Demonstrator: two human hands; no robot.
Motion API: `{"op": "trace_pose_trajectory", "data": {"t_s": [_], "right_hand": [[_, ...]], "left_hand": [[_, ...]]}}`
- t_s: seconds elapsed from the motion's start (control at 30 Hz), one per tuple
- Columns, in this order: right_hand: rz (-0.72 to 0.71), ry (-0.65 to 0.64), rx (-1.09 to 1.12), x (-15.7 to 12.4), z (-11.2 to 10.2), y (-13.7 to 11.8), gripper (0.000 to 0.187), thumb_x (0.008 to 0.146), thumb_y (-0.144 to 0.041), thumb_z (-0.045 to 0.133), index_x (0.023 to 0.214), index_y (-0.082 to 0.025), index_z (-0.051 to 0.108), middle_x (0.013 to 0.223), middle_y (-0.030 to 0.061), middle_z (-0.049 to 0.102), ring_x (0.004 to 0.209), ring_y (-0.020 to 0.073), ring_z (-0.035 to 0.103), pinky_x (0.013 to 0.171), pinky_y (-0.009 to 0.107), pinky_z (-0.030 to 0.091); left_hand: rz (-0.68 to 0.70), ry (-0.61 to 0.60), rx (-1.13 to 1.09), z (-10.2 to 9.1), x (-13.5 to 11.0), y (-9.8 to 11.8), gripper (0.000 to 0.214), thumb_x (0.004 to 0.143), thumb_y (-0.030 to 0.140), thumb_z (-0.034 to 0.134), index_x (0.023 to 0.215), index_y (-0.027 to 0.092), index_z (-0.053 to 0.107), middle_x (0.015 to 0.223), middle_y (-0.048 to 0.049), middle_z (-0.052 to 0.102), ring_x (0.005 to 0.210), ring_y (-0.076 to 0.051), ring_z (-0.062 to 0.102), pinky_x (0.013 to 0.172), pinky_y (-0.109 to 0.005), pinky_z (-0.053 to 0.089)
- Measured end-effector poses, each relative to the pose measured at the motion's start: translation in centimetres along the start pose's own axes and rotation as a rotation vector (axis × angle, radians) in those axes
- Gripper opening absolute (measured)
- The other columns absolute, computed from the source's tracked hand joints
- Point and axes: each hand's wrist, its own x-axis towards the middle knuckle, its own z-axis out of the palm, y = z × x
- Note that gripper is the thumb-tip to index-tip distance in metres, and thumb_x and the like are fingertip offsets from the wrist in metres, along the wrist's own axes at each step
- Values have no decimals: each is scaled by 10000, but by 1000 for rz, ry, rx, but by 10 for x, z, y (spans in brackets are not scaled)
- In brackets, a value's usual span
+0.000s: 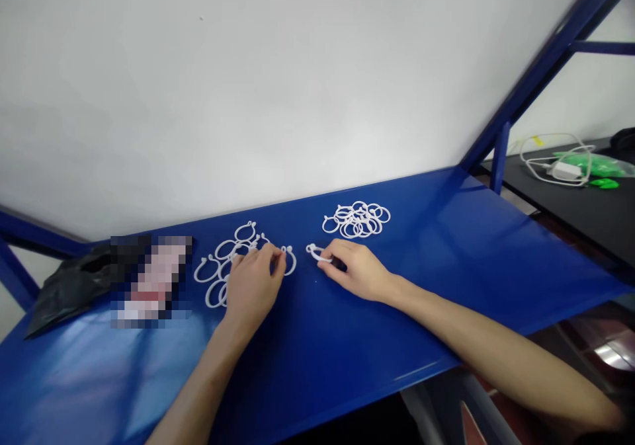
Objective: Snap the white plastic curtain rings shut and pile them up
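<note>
White curtain rings with small eyelets lie on a blue tabletop point(317, 352). My left hand point(255, 286) is over the left group of rings point(206, 271), hiding part of it. Its thumb and forefinger pinch a white curtain ring point(292, 261) at the eyelet side. To the right, my right hand point(354, 266) grips another white curtain ring point(317, 253), with the eyelet end pointing left; the fingers cover the rest of that ring. Behind my right hand sits an overlapping pile of several rings point(360, 220).
A crumpled black plastic bag point(74, 286) and a pixelated flat item point(159, 276) lie at the left. A white wall point(297, 88) rises behind. Blue metal frame bars point(540, 61) stand at the right, beside a black table point(570, 200) with a white cable point(533, 161) and green plastic point(595, 164).
</note>
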Motion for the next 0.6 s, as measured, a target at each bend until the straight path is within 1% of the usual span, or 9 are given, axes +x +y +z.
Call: {"op": "trace_pose_trajectory", "data": {"t_s": [0.07, 0.13, 0.23, 0.27, 0.33, 0.4, 0.47, 0.53, 0.6], "right_hand": [[57, 34, 74, 1, -1, 1, 153, 996, -307, 548, 996, -188, 643, 869, 28, 682, 713, 135, 623, 670, 267, 490], [93, 60, 144, 1, -1, 2, 187, 1017, -302, 511, 1117, -193, 624, 853, 17, 692, 722, 135, 645, 683, 268, 503], [88, 78, 222, 0, 0, 2, 266, 1035, -277, 465, 1274, -191, 542, 857, 8, 696, 742, 129, 673, 728, 279, 531], [81, 67, 250, -1, 0, 1, 278, 1040, -273, 454, 1297, -196, 524, 870, 8, 697, 747, 126, 680, 741, 282, 541], [75, 30, 324, -2, 1, -2, 286, 1049, -277, 434, 1317, -214, 509, 909, 11, 704, 763, 119, 693, 757, 284, 561], [78, 3, 406, -3, 1, -5, 281, 1054, -293, 430, 1316, -226, 509, 934, 13, 710, 778, 116, 704, 766, 284, 577], [88, -13, 471, -3, 2, -6, 274, 1054, -310, 438, 1305, -226, 510, 936, 14, 715, 778, 115, 711, 763, 282, 588], [94, -20, 489, -3, 3, -6, 268, 1054, -315, 440, 1294, -222, 512, 940, 18, 716, 773, 117, 711, 753, 283, 592], [92, -3, 447, -3, 4, -4, 255, 1051, -301, 442, 1276, -219, 529, 958, 25, 713, 774, 117, 704, 750, 283, 586]], "left_hand": [[-9, 35, 113, -2, 1, -6, 197, 967, 314, 501, 902, 207, 653, 869, -64, 732, 875, -280, 643, 802, -415, 412], [-14, 97, 181, -6, 2, -9, 233, 969, 335, 501, 960, 200, 691, 967, -102, 736, 986, -332, 613, 826, -450, 417], [8, 152, 51, -11, 3, -5, 276, 972, 366, 504, 1029, 195, 713, 1065, -105, 731, 1036, -322, 591, 898, -465, 432], [23, 126, -50, -12, 3, -2, 283, 974, 379, 506, 1034, 198, 715, 1058, -93, 735, 1032, -300, 599, 921, -451, 439], [28, 8, -265, -11, 2, 5, 294, 973, 410, 509, 1045, 217, 719, 1025, -62, 743, 1010, -255, 619, 938, -406, 459], [-25, -131, -427, -9, 0, 12, 303, 964, 438, 511, 1066, 249, 725, 1019, -38, 742, 965, -226, 639, 906, -374, 482], [-102, -224, -539, -6, -2, 17, 305, 950, 449, 513, 1080, 275, 727, 1040, -27, 738, 905, -209, 649, 859, -360, 495], [-166, -254, -630, -3, -3, 21, 300, 931, 455, 524, 1066, 277, 724, 1045, -23, 738, 868, -200, 651, 831, -350, 495], [-216, -242, -709, 0, -4, 22, 291, 922, 466, 532, 1025, 264, 715, 1014, -19, 741, 857, -194, 651, 816, -336, 491]]}}
